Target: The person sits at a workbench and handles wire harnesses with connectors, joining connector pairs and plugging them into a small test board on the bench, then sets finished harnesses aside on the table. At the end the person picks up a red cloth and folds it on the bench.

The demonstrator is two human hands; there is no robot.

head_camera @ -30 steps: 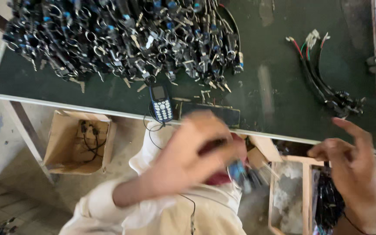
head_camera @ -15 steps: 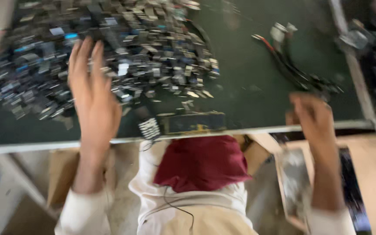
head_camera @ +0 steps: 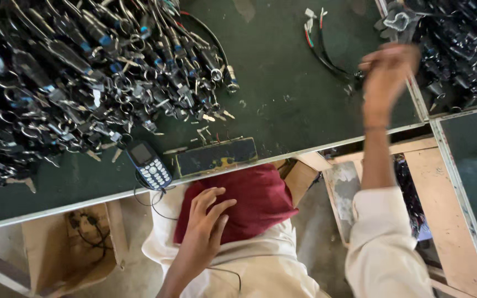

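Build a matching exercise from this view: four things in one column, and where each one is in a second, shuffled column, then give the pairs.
Things:
1. left hand
2. right hand
3. small phone
4. pile of black cable parts

Places:
A. near the table's front edge, beside a dark flat block
B. on the red cloth in the lap
C. covering the left part of the green table
D. raised over the table's right end, by the loose wire bundle

Pairs: 1-B, 2-D, 3-A, 4-C

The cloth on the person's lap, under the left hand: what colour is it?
The soft folded cloth is plain dark red, without pattern; the left hand rests on it. The head view shows it.
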